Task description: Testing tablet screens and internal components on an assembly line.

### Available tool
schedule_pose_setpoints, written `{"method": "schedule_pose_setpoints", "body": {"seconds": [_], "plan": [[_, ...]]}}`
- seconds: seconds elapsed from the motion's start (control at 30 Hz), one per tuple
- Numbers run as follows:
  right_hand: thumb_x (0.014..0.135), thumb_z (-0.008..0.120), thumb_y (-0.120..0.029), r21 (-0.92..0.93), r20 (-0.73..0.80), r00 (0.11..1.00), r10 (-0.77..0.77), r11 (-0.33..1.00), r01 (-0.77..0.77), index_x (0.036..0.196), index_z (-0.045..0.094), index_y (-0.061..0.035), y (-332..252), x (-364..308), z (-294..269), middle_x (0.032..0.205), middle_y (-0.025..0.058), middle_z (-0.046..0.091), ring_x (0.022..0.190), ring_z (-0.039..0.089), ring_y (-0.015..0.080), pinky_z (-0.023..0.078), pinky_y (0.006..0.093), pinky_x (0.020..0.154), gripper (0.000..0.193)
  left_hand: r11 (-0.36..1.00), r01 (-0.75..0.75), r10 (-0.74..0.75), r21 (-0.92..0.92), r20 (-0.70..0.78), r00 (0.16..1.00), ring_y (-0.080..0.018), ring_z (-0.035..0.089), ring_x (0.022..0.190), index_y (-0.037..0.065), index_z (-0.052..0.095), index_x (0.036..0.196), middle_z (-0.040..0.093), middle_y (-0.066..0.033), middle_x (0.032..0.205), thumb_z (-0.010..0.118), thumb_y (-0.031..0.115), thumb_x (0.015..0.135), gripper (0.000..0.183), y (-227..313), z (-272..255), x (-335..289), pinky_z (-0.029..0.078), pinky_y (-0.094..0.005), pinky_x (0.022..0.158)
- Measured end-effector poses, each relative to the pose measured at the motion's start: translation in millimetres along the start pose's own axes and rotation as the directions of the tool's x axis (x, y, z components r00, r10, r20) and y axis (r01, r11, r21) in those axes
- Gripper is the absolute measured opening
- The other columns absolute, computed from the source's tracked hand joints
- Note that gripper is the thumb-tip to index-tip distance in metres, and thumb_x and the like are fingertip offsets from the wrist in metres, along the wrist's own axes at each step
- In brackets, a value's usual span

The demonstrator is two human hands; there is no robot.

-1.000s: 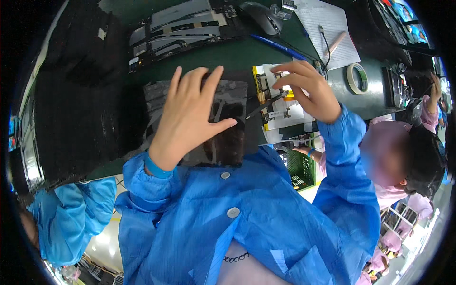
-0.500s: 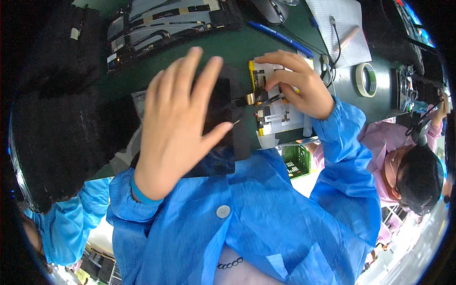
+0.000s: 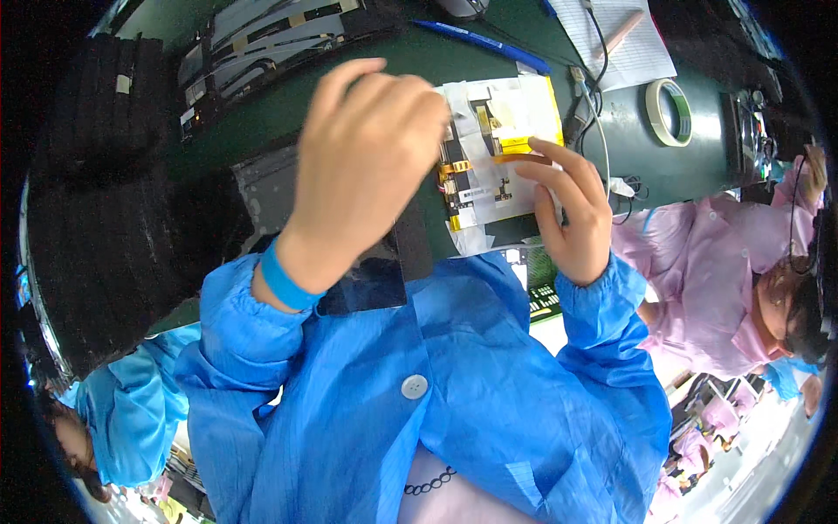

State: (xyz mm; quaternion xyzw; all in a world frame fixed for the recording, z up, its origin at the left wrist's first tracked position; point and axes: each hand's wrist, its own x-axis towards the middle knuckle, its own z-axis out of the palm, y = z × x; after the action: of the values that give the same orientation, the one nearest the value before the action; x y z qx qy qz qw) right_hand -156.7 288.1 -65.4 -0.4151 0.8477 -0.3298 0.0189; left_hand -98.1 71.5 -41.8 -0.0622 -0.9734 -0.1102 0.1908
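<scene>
An opened flat device (image 3: 504, 170) with a white film, yellow tape and an orange flex cable (image 3: 515, 159) lies tilted in front of me over a green bench mat (image 3: 611, 140). A black panel (image 3: 367, 284) of it sticks out below my left wrist. My left hand (image 3: 367, 166) is raised over the device's left part, fingers curled down onto the white film; what the fingertips pinch is hidden. My right hand (image 3: 567, 214) grips the device's right edge, with its index finger lying along the orange flex cable.
Stacked black foam trays (image 3: 113, 218) fill the left. A blue pen (image 3: 480, 39), paper sheets (image 3: 633, 48), cables and a tape roll (image 3: 672, 109) lie at the back right. A green circuit board (image 3: 546, 297) sits below the device. A person in pink (image 3: 716, 253) and a person in blue (image 3: 122, 410) work nearby.
My left hand has gone from flat and spread on the black panel to curled fingers at the device's white film. My right hand has shifted from the device's top to its right edge.
</scene>
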Motion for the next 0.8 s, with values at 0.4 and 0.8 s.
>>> {"method": "schedule_pose_setpoints", "body": {"seconds": [0.4,0.8], "plan": [[0.068,0.053,-0.001,0.032,-0.135,0.988,-0.079,0.996,0.084,0.106,0.062,0.0008,-81,-36,69,0.124,0.0078,0.054,0.111,0.052,0.0244,0.039,0.0400,0.095,0.039,0.984,0.175,-0.137,-0.047,0.436,0.890,-0.0340,0.032,0.130,0.008,0.039,0.136,0.034,-0.0140,0.142,0.071,0.044,0.062,0.087,-6,-54,-134,0.021,-0.0489,0.108],[0.069,0.046,0.017,0.274,-0.442,0.896,-0.046,0.944,0.184,0.129,0.044,0.0015,-83,-1,32,0.135,0.0244,0.038,0.127,0.037,0.0360,0.028,0.0409,0.106,0.062,0.991,0.047,-0.017,0.129,-0.224,0.974,-0.0283,0.067,0.084,0.000,0.059,0.106,0.067,-0.0152,0.095,0.070,0.001,0.069,0.038,-4,-142,-118,0.053,-0.0324,0.071]]}}
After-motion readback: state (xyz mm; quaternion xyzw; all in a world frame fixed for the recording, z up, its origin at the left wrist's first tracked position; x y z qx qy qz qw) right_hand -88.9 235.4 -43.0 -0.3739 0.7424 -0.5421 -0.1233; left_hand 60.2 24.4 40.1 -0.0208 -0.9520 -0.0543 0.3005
